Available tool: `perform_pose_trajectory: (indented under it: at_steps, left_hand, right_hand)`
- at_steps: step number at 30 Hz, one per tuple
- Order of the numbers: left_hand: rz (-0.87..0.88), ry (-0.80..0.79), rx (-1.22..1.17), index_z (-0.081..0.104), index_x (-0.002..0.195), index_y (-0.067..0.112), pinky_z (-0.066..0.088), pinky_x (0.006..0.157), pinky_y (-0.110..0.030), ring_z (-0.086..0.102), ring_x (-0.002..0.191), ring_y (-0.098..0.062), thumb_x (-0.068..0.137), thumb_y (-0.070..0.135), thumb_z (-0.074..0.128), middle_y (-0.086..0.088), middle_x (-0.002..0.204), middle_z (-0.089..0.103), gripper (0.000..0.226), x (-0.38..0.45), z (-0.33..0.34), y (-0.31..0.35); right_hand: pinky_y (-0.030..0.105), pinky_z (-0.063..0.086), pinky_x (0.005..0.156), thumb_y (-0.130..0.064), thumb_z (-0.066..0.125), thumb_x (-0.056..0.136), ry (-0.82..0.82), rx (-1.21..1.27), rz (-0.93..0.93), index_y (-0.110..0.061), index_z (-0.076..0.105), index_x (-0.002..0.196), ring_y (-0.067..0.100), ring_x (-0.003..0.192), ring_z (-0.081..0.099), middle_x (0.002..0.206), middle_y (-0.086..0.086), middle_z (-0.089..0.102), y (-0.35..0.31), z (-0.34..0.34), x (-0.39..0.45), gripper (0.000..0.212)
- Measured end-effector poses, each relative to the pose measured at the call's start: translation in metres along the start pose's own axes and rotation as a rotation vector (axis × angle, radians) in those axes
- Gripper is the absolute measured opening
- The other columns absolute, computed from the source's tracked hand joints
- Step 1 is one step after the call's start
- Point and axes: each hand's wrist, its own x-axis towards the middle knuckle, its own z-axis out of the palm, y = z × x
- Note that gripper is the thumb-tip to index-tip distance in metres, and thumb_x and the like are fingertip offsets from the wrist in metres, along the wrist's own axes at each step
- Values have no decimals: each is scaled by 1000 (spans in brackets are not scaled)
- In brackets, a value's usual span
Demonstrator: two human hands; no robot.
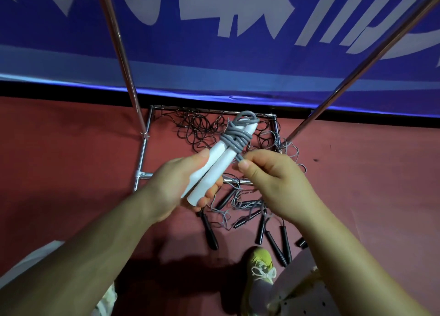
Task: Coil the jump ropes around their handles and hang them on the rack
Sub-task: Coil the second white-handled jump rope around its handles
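Observation:
My left hand grips two white handles held side by side, tips pointing up and right. A grey rope is wound several times around their upper part, with a loop sticking out past the tips. My right hand pinches the grey rope's free strand just right of the handles, between thumb and forefinger. Below, on the red floor, lie several black-handled jump ropes in a tangle of thin black and grey cord.
The metal rack's base frame sits on the floor, and two shiny uprights slant up past a blue banner. A yellow-green shoe is at the bottom, near the black handles.

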Motion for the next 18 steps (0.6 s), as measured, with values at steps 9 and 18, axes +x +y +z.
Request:
perform_pose_trajectory:
  at_steps: [9,18]
  left_hand:
    - [174,247,353,63,74,22,50,77,-48,59,65,-21,64,73,36,3,67,64,58,16,1,-15]
    - [156,230,635,50,103,29,33,78,-26,47,96,-8,93,42,50,12,99,49,17,16,9,-8]
  right_hand:
    - [26,32,52,-19,49,96,44,69,161,-12,56,67,5,46,37,49,-10,43,5,9,1,30]
    - [28,29,53,-48,54,92,143,143,293,-5,58,68,10,50,33,54,-5,40,-8,15,2,49]
